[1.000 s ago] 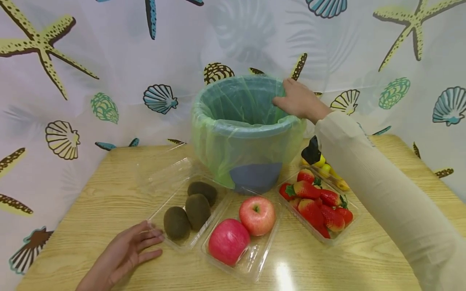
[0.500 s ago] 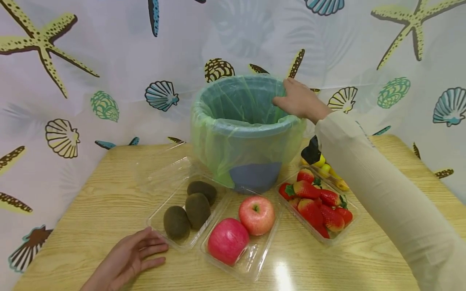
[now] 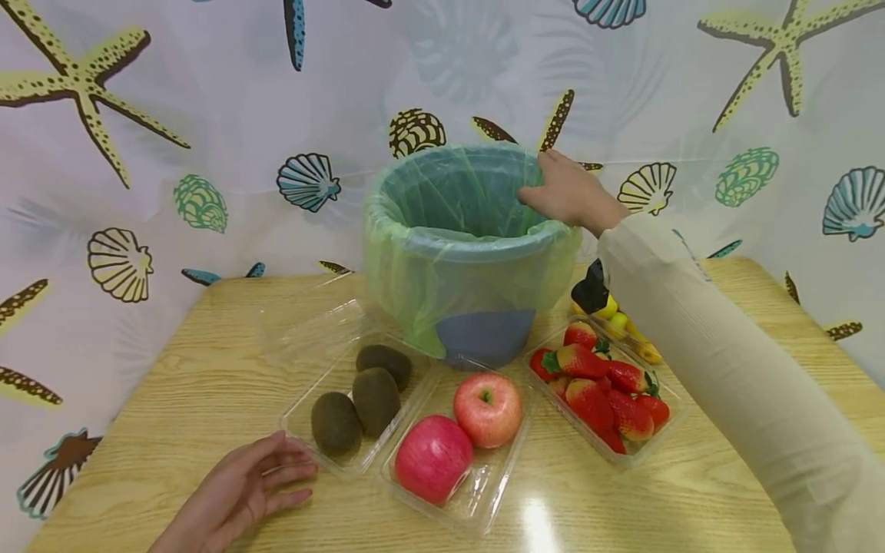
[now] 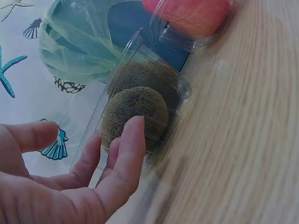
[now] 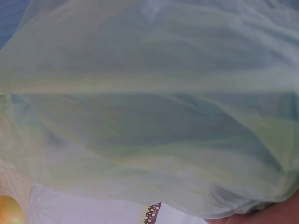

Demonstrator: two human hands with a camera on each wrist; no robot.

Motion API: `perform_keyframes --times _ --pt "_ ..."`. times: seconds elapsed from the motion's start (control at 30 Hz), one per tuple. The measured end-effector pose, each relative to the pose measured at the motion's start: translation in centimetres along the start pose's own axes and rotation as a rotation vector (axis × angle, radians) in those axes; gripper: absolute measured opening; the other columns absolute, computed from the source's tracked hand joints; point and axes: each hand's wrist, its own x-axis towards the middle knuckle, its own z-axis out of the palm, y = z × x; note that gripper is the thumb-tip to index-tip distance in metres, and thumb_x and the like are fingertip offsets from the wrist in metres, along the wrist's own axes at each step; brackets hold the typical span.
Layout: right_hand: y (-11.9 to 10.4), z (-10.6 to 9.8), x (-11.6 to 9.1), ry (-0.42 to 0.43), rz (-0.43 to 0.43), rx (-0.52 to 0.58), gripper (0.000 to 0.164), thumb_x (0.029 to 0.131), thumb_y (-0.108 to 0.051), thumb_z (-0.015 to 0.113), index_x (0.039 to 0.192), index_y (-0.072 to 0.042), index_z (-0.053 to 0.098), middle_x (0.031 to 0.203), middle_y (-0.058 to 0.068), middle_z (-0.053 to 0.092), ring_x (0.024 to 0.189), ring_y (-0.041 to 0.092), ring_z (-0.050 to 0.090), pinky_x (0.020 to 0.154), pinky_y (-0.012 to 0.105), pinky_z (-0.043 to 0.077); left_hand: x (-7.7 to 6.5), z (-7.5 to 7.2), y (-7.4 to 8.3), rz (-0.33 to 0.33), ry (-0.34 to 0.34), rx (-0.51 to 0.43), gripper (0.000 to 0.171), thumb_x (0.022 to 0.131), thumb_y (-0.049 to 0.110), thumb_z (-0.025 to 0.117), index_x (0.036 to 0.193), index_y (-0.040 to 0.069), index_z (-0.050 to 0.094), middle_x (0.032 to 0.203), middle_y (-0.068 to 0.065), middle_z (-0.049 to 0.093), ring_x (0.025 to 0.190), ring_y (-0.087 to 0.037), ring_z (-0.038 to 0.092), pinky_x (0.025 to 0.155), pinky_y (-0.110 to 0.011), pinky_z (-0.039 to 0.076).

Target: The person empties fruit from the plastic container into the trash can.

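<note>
Wood tbl (image 3: 200,369): L hand (image 3: 242,488) spread nr kiwis (image 3: 376,402), shifted slightly vs 1s ago; R hand (image 3: 570,192) grips bin (image 3: 487,334).

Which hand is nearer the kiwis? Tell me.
Left. The left hand is close to the kiwis, at their near left; the right hand is farther off, at the bin.

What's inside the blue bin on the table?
A pale green bag lines the blue bin and folds out over its rim, which the right hand grips. The near side hides the bottom, so I can't tell whether anything lies there.
</note>
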Motion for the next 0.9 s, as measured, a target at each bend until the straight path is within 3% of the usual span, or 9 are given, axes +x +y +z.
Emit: perform_keyframes --times 0.27,0.63,0.8,0.9 --pt "0.2 -0.3 0.4 -0.001 -0.008 0.004 0.073 0.099 -0.032 0.035 0.151 0.003 -0.002 0.159 0.020 -0.006 0.148 0.034 -0.001 0.119 0.049 0.009 0.3 0.5 -0.4 0.038 -0.040 -0.026 0.048 0.107 0.017 0.021 0.105 0.012 0.068 0.107 -0.001 0.069 0.104 -0.016 0.065 0.091 -0.038 0.053" --pt "0.7 -0.5 0.9 -0.010 -0.024 0.030 0.073 0.098 -0.031 0.034 0.151 0.002 -0.003 0.159 0.018 -0.007 0.148 0.033 -0.003 0.120 0.049 0.007 0.6 1.4 -0.2 0.047 -0.023 0.023 0.048 0.107 0.017 0.022 0.103 0.011 0.070 0.106 -0.001 0.070 0.101 -0.014 0.066 0.088 -0.035 0.055" --pt "0.9 -0.5 1.2 -0.010 -0.035 0.035 0.073 0.098 -0.031 0.034 0.151 0.003 -0.003 0.159 0.018 -0.007 0.148 0.034 -0.003 0.119 0.049 0.008 0.7 1.9 -0.2 0.062 0.053 0.041 0.045 0.106 0.016 0.027 0.099 0.012 0.071 0.102 0.001 0.069 0.099 -0.013 0.066 0.087 -0.034 0.055" --pt "0.9 -0.5 1.4 -0.013 -0.039 0.031 0.073 0.098 -0.031 0.034 0.151 0.003 -0.002 0.159 0.019 -0.007 0.148 0.034 -0.002 0.119 0.049 0.008 0.7 2.4 -0.1 0.058 0.169 0.099 0.038 0.105 0.016 0.033 0.094 0.014 0.070 0.097 0.004 0.067 0.095 -0.010 0.065 0.086 -0.032 0.055"
